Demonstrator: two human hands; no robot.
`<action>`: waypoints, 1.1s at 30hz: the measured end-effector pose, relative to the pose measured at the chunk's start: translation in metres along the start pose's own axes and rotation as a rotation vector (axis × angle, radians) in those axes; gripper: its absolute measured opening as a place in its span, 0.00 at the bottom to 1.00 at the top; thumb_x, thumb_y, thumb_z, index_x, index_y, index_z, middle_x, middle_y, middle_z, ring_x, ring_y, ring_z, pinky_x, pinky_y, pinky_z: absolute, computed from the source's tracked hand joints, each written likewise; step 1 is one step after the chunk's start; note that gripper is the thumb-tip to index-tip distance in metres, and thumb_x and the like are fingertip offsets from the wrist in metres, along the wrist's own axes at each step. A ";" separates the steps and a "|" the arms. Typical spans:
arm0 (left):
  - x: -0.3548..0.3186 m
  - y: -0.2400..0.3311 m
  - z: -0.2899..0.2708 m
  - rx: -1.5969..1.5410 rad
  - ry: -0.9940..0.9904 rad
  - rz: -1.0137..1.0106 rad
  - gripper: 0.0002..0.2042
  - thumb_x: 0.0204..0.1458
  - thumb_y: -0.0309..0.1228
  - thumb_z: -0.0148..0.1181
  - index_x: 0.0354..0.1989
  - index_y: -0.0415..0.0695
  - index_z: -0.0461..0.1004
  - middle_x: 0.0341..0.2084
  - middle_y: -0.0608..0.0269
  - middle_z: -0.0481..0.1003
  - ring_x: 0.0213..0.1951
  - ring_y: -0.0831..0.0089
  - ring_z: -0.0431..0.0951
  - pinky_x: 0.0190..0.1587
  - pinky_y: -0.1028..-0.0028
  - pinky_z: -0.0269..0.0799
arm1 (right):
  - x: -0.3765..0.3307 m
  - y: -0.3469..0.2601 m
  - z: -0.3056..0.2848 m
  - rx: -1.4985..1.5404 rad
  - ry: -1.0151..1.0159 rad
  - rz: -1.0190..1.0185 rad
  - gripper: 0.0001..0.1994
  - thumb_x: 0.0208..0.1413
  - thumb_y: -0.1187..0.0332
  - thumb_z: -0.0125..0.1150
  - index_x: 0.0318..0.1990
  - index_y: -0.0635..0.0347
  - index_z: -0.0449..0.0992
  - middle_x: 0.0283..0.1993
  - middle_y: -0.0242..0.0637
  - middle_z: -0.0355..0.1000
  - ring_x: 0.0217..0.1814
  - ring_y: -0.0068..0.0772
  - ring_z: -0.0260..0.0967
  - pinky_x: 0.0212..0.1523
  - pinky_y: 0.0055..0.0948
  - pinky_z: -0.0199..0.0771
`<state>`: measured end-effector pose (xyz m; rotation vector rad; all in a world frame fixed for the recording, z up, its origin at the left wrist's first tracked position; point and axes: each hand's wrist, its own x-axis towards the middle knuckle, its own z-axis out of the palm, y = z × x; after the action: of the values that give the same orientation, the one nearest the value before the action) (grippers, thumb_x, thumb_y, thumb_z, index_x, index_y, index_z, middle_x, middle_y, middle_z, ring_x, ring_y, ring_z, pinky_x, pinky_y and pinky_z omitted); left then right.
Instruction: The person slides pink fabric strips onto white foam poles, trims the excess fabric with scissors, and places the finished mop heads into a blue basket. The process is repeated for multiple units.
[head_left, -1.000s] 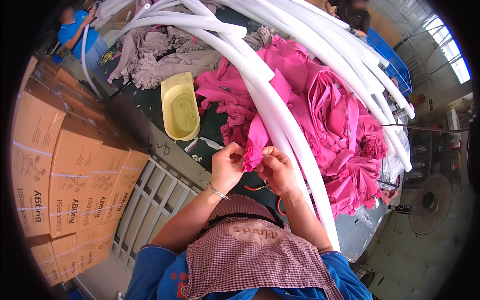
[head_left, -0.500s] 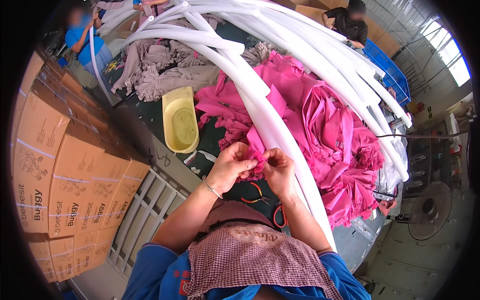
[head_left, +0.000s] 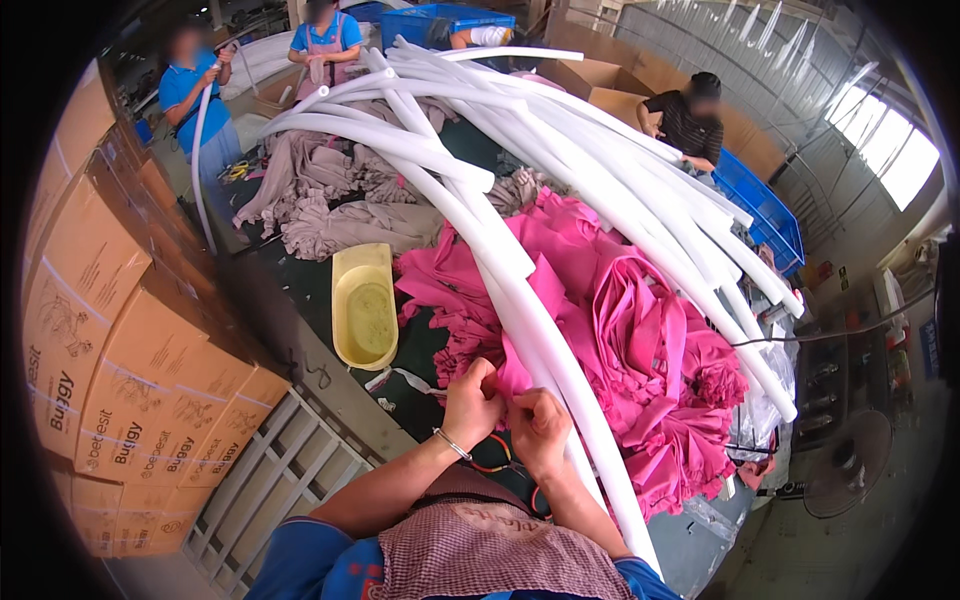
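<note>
Both hands are closed on one end of a pink fabric piece (head_left: 515,372), close together at the near edge of the pink pile. My left hand (head_left: 472,408), with a bangle at the wrist, has its fingers curled around the cloth. My right hand (head_left: 540,432) is bunched beside it, its fingertips partly hidden. A long white foam tube (head_left: 535,330) runs just past my right hand. Below the hands, red-orange handled pliers (head_left: 488,462) lie on the dark table, partly covered by my wrists.
Pink ruffled fabric (head_left: 620,330) is heaped to the right, grey-beige fabric (head_left: 360,232) farther back. A yellow plastic tub (head_left: 340,300) stands left of the hands. Stacked cartons (head_left: 140,390) line the left side. Several white tubes arch overhead. Other people work at the far side, one in blue (head_left: 190,95).
The view has tilted up, so the far side shows more and my hands sit lower in it. My hands have turned, their knuckles now hiding more of the pink cloth.
</note>
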<state>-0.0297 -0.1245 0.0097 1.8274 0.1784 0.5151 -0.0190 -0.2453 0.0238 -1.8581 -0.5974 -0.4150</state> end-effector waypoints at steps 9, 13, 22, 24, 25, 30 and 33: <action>0.018 -0.012 0.010 -0.013 -0.099 0.289 0.09 0.42 0.16 0.58 0.33 0.39 0.71 0.28 0.57 0.74 0.26 0.65 0.77 0.31 0.72 0.71 | -0.008 0.018 0.001 0.359 0.136 0.237 0.08 0.51 0.85 0.58 0.32 0.61 0.67 0.30 0.27 0.67 0.29 0.15 0.62 0.31 0.15 0.64; 0.013 0.006 -0.012 -0.347 -0.550 -0.303 0.12 0.52 0.24 0.60 0.44 0.33 0.71 0.30 0.66 0.75 0.25 0.82 0.74 0.26 0.81 0.70 | -0.008 0.019 -0.012 0.450 0.199 0.410 0.08 0.53 0.84 0.55 0.40 0.65 0.70 0.33 0.27 0.69 0.33 0.15 0.64 0.36 0.15 0.64; -0.002 -0.004 -0.002 -0.074 -0.243 0.052 0.09 0.45 0.25 0.66 0.25 0.39 0.70 0.19 0.63 0.72 0.22 0.80 0.72 0.24 0.76 0.68 | -0.014 0.011 -0.015 0.261 0.008 0.628 0.04 0.48 0.82 0.58 0.32 0.68 0.71 0.23 0.32 0.70 0.21 0.18 0.66 0.23 0.18 0.68; -0.004 0.002 -0.003 -0.077 -0.222 0.151 0.10 0.45 0.25 0.66 0.25 0.39 0.69 0.19 0.61 0.71 0.21 0.74 0.73 0.24 0.73 0.68 | -0.015 0.017 -0.012 0.324 0.026 0.676 0.04 0.48 0.81 0.59 0.29 0.67 0.69 0.22 0.32 0.70 0.19 0.18 0.66 0.21 0.20 0.68; -0.004 0.005 -0.005 -0.053 -0.238 0.265 0.10 0.45 0.25 0.66 0.24 0.39 0.68 0.19 0.59 0.71 0.21 0.66 0.73 0.25 0.70 0.68 | -0.014 0.015 -0.011 0.261 0.024 0.654 0.05 0.46 0.81 0.59 0.28 0.66 0.68 0.21 0.32 0.70 0.19 0.18 0.66 0.20 0.21 0.67; 0.006 0.008 -0.013 0.003 -0.381 0.464 0.10 0.44 0.24 0.64 0.24 0.41 0.66 0.21 0.59 0.69 0.24 0.59 0.73 0.26 0.65 0.67 | -0.006 0.027 0.003 -0.258 0.040 0.371 0.09 0.34 0.79 0.63 0.24 0.62 0.68 0.17 0.37 0.64 0.20 0.27 0.63 0.23 0.27 0.65; 0.007 -0.007 -0.017 0.094 -0.231 0.397 0.09 0.44 0.22 0.63 0.26 0.42 0.66 0.22 0.59 0.70 0.23 0.60 0.73 0.24 0.67 0.68 | -0.002 0.033 0.011 -0.222 0.087 0.291 0.06 0.37 0.80 0.59 0.27 0.64 0.73 0.19 0.41 0.69 0.21 0.32 0.67 0.24 0.29 0.67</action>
<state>-0.0300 -0.1045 0.0092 2.0076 -0.3282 0.5708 -0.0015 -0.2449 -0.0061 -2.0887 -0.2219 -0.3774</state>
